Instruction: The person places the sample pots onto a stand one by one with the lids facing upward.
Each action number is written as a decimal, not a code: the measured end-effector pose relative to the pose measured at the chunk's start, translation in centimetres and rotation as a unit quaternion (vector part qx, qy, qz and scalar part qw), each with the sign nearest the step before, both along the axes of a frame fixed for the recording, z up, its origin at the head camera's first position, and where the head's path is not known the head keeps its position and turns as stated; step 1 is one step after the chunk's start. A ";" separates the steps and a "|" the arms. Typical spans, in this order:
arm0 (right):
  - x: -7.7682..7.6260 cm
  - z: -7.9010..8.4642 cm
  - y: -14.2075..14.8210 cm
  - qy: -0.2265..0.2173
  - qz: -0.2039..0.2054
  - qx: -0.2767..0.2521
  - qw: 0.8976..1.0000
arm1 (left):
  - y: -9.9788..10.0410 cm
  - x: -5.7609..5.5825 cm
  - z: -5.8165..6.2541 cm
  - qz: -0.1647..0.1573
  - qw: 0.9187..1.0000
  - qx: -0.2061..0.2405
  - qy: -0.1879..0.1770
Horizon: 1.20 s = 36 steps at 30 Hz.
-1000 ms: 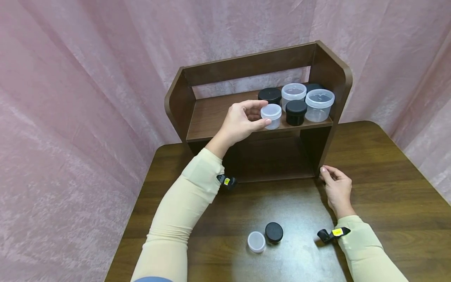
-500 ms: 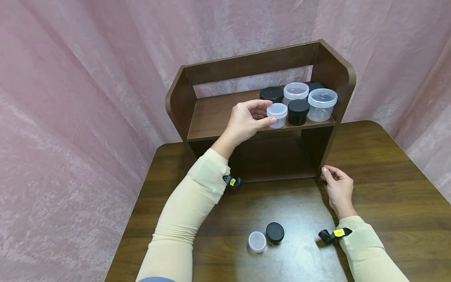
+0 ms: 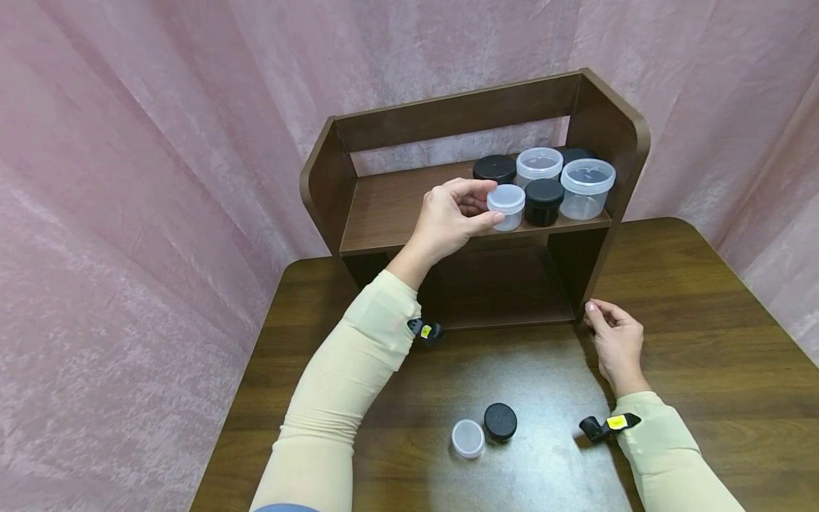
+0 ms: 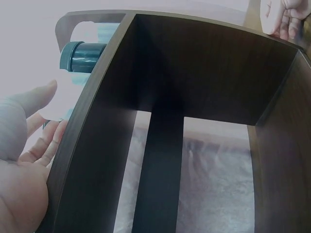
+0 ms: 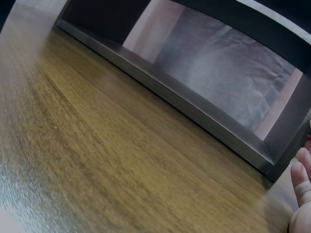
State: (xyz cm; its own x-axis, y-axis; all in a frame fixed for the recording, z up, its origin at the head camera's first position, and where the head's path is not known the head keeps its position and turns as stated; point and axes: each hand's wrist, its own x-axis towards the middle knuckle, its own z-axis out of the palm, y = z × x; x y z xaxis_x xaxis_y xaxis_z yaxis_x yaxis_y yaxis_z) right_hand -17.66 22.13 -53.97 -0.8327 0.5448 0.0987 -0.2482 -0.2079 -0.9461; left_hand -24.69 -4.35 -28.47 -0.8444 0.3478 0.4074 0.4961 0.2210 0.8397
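My left hand (image 3: 451,217) pinches a small clear jar with a white lid (image 3: 506,205) between thumb and fingers, at the front edge of the upper shelf (image 3: 390,210). Right beside that jar is a small black jar (image 3: 544,203). In the left wrist view the held jar (image 4: 63,94) looks washed out, with the thumb on one side and fingertips under it. My right hand (image 3: 617,348) touches the lower right front corner of the brown wooden shelf unit (image 3: 591,274), thumb and forefinger at its edge. In the right wrist view only some fingers (image 5: 302,182) show beside that corner.
Behind and right of the held jar stand a larger black jar (image 3: 495,168), two larger clear jars (image 3: 585,190) and a partly hidden black jar (image 3: 578,154). On the table (image 3: 704,327) sit a small white-lidded jar (image 3: 468,439) and a small black-lidded jar (image 3: 500,422).
My left hand has moved the small clear jar a little to the right, up beside the small black jar. My right hand stays at the shelf corner.
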 end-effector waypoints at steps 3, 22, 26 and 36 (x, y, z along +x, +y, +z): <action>0.0 0.0 0.0 0.002 0.000 0.000 1.000 | 0.0 0.0 -0.1 0.003 1.000 0.003 0.001; 0.4 0.3 -0.2 -0.001 -0.003 0.009 1.000 | -0.1 0.3 0.0 0.003 1.000 0.014 0.001; 0.3 0.3 -0.3 -0.004 -0.002 0.009 1.000 | -0.1 0.3 0.0 0.002 1.000 0.019 -0.003; 0.4 0.5 -0.4 -0.006 0.001 -0.001 1.000 | -0.3 0.2 -0.2 0.001 1.000 0.018 0.008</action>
State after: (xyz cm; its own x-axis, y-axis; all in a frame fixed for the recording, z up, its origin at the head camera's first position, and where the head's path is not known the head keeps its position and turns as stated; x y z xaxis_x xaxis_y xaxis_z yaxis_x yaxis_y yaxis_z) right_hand -17.28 21.75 -53.42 -0.8351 0.5431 0.0873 -0.2362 -0.2108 -0.9486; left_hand -24.52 -4.63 -28.67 -0.8385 0.3302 0.4334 0.5092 0.1916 0.8391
